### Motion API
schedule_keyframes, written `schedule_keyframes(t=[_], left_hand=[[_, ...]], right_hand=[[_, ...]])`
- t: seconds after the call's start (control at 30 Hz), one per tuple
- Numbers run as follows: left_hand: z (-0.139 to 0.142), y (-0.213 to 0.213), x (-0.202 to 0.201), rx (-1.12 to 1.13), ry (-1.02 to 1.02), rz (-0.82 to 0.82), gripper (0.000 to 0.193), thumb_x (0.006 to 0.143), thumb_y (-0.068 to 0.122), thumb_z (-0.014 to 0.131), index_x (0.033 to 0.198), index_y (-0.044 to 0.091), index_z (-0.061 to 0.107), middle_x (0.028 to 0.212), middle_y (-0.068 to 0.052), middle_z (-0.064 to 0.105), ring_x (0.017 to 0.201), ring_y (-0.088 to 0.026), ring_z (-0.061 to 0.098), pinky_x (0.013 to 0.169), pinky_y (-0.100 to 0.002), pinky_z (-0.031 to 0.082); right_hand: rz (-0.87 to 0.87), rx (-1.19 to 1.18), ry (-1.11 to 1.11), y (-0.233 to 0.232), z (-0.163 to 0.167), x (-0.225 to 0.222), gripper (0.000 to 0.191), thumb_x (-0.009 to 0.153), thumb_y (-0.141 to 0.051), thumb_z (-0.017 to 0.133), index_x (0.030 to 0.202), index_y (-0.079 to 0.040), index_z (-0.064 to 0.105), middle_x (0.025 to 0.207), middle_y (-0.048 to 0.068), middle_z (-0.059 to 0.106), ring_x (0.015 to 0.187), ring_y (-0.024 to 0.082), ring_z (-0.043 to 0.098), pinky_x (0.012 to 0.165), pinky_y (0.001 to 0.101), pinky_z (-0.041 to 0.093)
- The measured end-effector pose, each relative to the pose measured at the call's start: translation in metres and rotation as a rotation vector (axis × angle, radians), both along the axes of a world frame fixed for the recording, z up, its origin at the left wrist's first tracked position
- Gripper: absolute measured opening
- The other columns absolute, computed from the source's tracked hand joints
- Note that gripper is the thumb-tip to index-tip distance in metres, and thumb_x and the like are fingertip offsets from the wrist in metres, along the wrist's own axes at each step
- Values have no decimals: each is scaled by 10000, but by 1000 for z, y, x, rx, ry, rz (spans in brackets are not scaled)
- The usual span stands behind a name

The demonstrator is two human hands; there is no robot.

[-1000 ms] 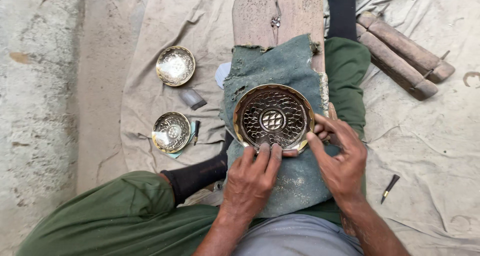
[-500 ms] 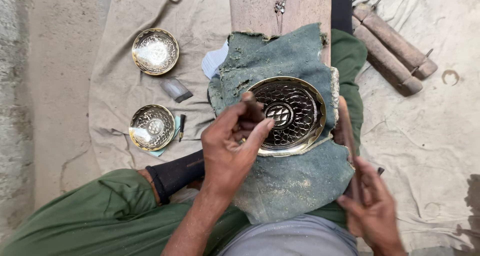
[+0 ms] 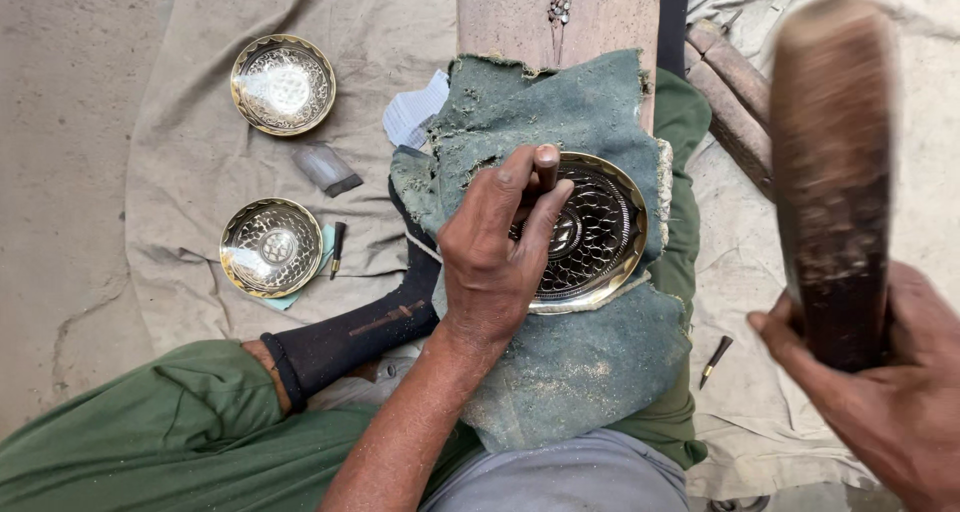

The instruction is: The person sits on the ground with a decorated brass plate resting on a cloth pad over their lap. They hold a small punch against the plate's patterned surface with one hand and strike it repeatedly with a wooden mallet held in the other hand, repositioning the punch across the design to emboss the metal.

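Right hand [image 3: 890, 392] raised wooden mallet [image 3: 832, 172]; left hand [image 3: 495, 247] grip pins punch [image 3: 545, 167] on brass bowl [image 3: 600, 227].

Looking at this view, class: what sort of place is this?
Probably a metal engraver's floor workshop: an engraved brass bowl on a green cloth pad, a punch in the left hand, a wooden mallet raised in the right hand.

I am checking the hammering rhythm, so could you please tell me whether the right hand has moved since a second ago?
Yes. The right hand has left the brass plate and drawn back to the right, now gripping a raised wooden mallet.
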State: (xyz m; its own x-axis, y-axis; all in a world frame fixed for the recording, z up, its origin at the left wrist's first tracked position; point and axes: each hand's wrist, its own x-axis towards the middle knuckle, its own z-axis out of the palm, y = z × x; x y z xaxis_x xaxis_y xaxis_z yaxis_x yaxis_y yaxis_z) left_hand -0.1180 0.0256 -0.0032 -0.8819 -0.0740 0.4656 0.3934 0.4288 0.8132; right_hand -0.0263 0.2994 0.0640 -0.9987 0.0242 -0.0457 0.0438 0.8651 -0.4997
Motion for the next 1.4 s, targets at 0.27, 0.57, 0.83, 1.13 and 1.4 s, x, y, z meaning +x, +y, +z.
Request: schedule_keyframes(t=[0.27, 0.57, 0.83, 1.13, 1.4], left_hand=[[-5, 4, 1, 26, 29, 37, 425, 1009, 76, 785, 1375, 123, 576, 1066, -46, 689, 890, -114, 730, 768, -262, 646], [-4, 5, -3, -71, 52, 15, 392, 1028, 95, 755, 1380, 135, 588, 1019, -34, 695, 912, -124, 717, 758, -254, 654], [-1, 3, -4, -107, 32, -6, 382, 1042, 128, 738, 1395, 136, 591, 971, -36, 690, 843, -136, 710, 737, -298, 638], [18, -18, 14, 192, -156, 24, 433, 984, 101, 796, 1375, 121, 612, 1082, -48, 744, 960, -122, 778, 819, -263, 705], [10, -37, 27, 70, -212, -129, 426, 958, 112, 803, 1353, 143, 646, 1037, -41, 732, 939, -108, 765, 814, -239, 700]], right_hand=[[170, 304, 146, 5, 34, -29, 456, 906, -41, 747, 1336, 9, 606, 877, 137, 628, 709, 170, 622, 640, 299, 511], [-114, 314, -152, -36, 54, -62, 216, 1015, -57, 715, 1222, -19, 665, 802, 111, 640, 618, 187, 635, 559, 335, 513], [175, 507, 115, -13, 60, -46, 616, 807, 58, 768, 1407, -11, 651, 848, 142, 648, 669, 225, 637, 624, 350, 541], [-177, -149, 4, -26, 15, -16, 425, 854, 6, 806, 1257, 27, 673, 923, 102, 668, 727, 172, 588, 623, 327, 476], [-521, -880, -232, -29, -84, 41, 377, 792, 23, 802, 1132, 28, 638, 885, 79, 703, 700, 115, 637, 543, 275, 514]])
